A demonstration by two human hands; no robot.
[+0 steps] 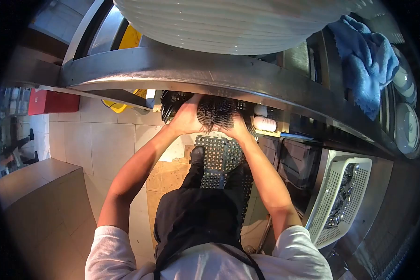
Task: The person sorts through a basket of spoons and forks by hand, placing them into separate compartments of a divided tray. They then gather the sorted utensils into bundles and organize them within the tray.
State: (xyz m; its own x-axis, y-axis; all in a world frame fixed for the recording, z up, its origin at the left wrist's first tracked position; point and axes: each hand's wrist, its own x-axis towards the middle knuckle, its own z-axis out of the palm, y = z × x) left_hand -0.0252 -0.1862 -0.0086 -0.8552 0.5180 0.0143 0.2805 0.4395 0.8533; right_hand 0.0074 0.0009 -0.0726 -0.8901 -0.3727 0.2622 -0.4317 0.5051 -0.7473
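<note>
Between my two hands is a dense dark bundle point(215, 112) of many thin prongs, tips toward me; it may be a bunch of forks, but the kind is not clear. My left hand point(185, 117) is closed around its left side. My right hand point(238, 127) grips the right side, its fingers partly hidden behind the prongs. Just left of my left hand are black curved items point(169, 105) under the metal shelf edge. A pinkish-white roll point(265, 123) lies right of my right hand.
A steel shelf frame point(210, 77) crosses above my hands, carrying a large pale ribbed stack point(228, 28). A blue cloth point(366, 60) hangs at right near white dishes point(407, 128). Below is a white basket point(318, 219) of shiny metal pieces. A perforated black mat point(219, 156) covers the floor.
</note>
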